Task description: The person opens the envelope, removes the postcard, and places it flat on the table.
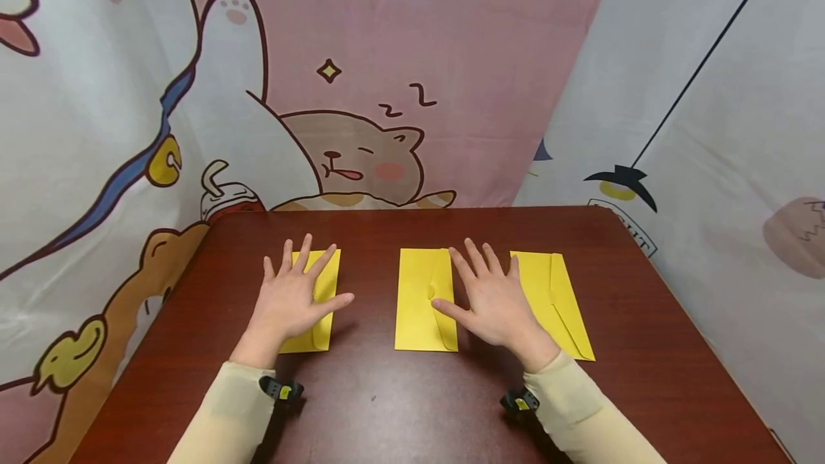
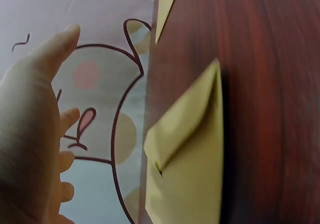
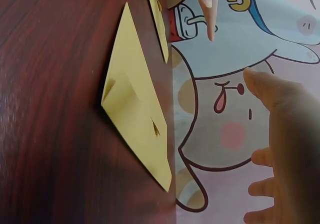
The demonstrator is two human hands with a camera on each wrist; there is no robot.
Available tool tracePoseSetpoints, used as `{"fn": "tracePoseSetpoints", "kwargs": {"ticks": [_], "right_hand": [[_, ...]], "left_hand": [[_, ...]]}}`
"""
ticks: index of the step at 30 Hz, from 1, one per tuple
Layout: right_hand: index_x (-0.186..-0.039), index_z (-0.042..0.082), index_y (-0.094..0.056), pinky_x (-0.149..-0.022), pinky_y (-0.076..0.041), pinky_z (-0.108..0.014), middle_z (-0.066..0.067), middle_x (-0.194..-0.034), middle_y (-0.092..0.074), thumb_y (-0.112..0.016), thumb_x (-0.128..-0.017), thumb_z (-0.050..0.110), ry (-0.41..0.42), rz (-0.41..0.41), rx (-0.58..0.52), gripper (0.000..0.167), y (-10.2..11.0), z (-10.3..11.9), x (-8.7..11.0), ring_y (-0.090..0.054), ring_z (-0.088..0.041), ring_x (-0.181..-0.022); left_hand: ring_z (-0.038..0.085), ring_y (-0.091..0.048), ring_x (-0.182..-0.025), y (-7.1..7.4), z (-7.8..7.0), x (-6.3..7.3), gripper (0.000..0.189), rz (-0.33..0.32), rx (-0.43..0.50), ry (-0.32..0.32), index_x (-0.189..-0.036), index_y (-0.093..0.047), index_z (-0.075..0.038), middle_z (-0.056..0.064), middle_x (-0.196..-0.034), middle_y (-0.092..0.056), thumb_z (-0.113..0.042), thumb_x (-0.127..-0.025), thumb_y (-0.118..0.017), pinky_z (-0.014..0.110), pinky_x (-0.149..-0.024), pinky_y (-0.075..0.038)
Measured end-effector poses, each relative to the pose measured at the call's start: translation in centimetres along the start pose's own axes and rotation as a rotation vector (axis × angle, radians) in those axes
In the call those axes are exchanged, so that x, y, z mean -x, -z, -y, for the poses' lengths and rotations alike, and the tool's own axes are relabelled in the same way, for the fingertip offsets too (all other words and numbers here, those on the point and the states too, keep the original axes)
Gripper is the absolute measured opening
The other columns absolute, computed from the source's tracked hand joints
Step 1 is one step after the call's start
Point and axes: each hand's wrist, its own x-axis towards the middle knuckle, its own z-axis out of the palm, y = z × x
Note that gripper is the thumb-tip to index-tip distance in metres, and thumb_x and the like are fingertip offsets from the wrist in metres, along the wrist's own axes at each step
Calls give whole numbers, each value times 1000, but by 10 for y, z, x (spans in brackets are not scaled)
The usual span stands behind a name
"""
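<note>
Three yellow envelopes lie in a row on the dark red-brown table. My left hand (image 1: 286, 301), fingers spread and straight, is held over the left envelope (image 1: 327, 292) and partly covers it. With its fingers spread too, my right hand (image 1: 495, 301) hovers between the middle envelope (image 1: 415, 299) and the right envelope (image 1: 554, 296), overlapping both in the head view. Neither hand holds anything. In the left wrist view, an envelope (image 2: 195, 169) lies below the raised left hand (image 2: 30, 108), its flap slightly lifted. An envelope (image 3: 135, 98) also shows beside the right hand (image 3: 292, 134) in the right wrist view.
The table (image 1: 374, 407) ends at a far edge against a cartoon-printed cloth (image 1: 490, 77). More of this cloth hangs at both sides. Dark wristbands (image 1: 281, 389) with small cameras sit over the light sleeves.
</note>
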Motion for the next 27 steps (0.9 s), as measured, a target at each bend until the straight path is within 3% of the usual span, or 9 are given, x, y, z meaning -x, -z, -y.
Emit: {"fn": "tracePoseSetpoints", "kwargs": {"ticks": [19,27], "right_hand": [[-166,16,-38,-113,-23,-79,-17,-171,-29,-41,-94,86,37,31,2,100,-14,27,-10,-33,-44,-153],[-167,14,-36,-120,-24,-68,-18,-172,-26,-44,-96,82,72,49,-44,99,-20,40,-14,-30,-46,-154]], "left_hand": [[53,-9,-157,-6,42,13,103,40,19,7,-170,-28,-27,20,-175,-9,-90,-90,-42,80,-116,-8],[51,-8,-158,-10,54,15,100,59,58,8,-170,-29,-27,21,-175,-12,-86,-91,-47,80,-116,-6]]}}
